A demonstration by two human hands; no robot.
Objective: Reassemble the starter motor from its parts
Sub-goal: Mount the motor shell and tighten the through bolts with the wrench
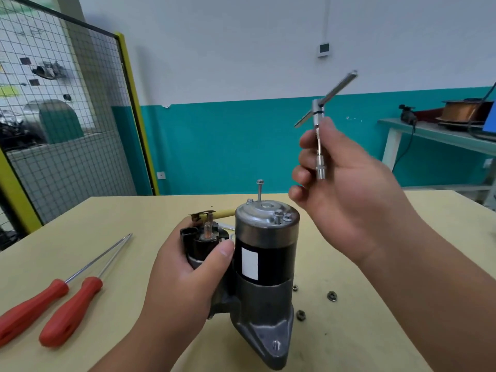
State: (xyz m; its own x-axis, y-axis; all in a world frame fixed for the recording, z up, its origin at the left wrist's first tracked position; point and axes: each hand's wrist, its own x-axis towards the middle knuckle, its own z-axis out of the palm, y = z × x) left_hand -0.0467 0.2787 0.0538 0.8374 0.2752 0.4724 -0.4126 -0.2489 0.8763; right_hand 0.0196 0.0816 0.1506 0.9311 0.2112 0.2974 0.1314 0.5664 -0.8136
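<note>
Right grip: right hand (pixel 346 189) has fingers and thumb curled round the shaft of the T-wrench (pixel 318 114), pinching it; socket end points down, cross-bar is tilted
Wrench position: in the air, above and to the right of the motor (pixel 265 253); touching no bolt
Left grip: left hand (pixel 188 269) is wrapped about the solenoid (pixel 204 242); thumb is pressed on its front, just beside the black body; this hand steadies the unit
Motor: on the table (pixel 107 224), upright on its nose housing (pixel 268 336); end cap (pixel 264 210) uppermost
Far bolt (pixel 259 190): stands well proud of the cap's far edge; not run down
Near bolt (pixel 278 214): sits low at the cap's near right edge; whether it is tight cannot be told
Step in hand (judged): fastening the end cap with its through bolts; assembly looks well advanced
Next move (judged): socket must come down square over the head of the far bolt, shaft in line with it; left hand must hold against the turning; a tilted start risks cross-threading
Loose parts: three nuts (pixel 332 295) lie on the table to the motor's right, apart from it; their place is not evident
Tools aside: two screwdrivers (pixel 53 304) lie side by side to the left, untouched
</note>
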